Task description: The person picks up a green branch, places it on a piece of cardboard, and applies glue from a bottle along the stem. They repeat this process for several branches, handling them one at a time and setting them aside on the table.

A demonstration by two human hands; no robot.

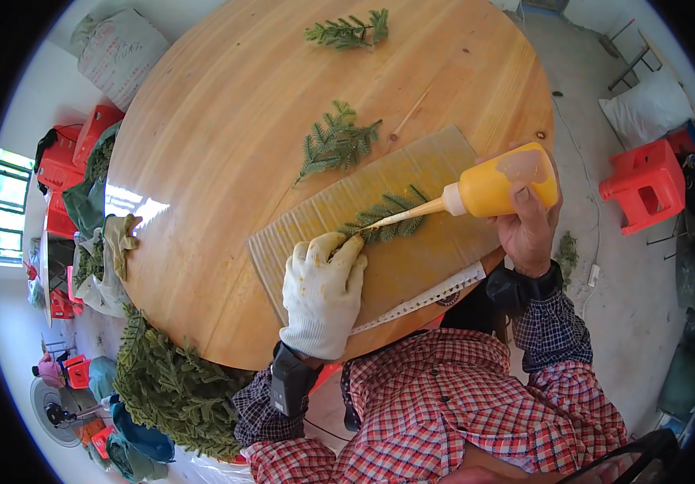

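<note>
My left hand [325,294], in a white knitted glove with yellow smears, pinches the near end of a green fir sprig [400,224]. The sprig lies on a stained piece of corrugated cardboard [444,165]. Bare and wrapped round a squeeze bottle [480,190] of yellow liquid, my right hand [527,230] holds it tilted on its side. The bottle's long thin nozzle points left, its tip at the sprig's stem close to my gloved fingertips. Farther off on the wooden table [226,121] lie a second sprig [336,143] and a third sprig [350,31].
A white strip ruler [424,296] lies along the cardboard's near edge. Beside the table at lower left stands a big heap of fir sprigs [174,387]. A tan glove [120,242] hangs on the left rim. On the floor at right is a red stool [644,187].
</note>
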